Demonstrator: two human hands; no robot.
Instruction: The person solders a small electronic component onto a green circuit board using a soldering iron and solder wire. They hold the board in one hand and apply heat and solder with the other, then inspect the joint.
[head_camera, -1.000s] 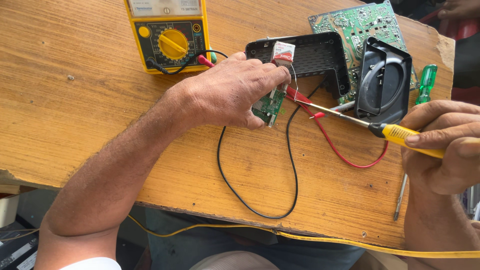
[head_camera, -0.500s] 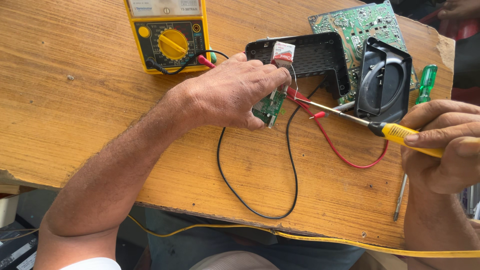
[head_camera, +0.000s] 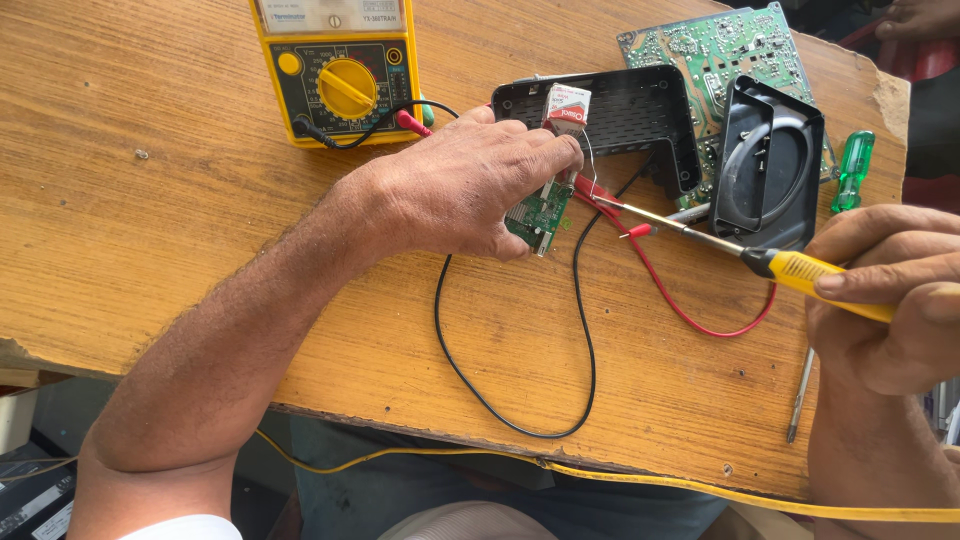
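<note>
The left hand (head_camera: 470, 190) pinches a small green circuit board (head_camera: 538, 214) on edge against the wooden table (head_camera: 150, 230), just below a small white battery (head_camera: 567, 108) and the black plastic casing (head_camera: 620, 120). The right hand (head_camera: 890, 300) closes around the yellow handle of a soldering iron (head_camera: 760, 258), its metal tip touching the board's right edge beside the red wire (head_camera: 690, 310) and black wire (head_camera: 500, 400). A yellow multimeter (head_camera: 340, 70) sits behind the left hand.

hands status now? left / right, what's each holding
Left hand: closed on small green circuit board, held on edge on the wooden table.
Right hand: closed on yellow-handled soldering iron, tip by the board.
</note>
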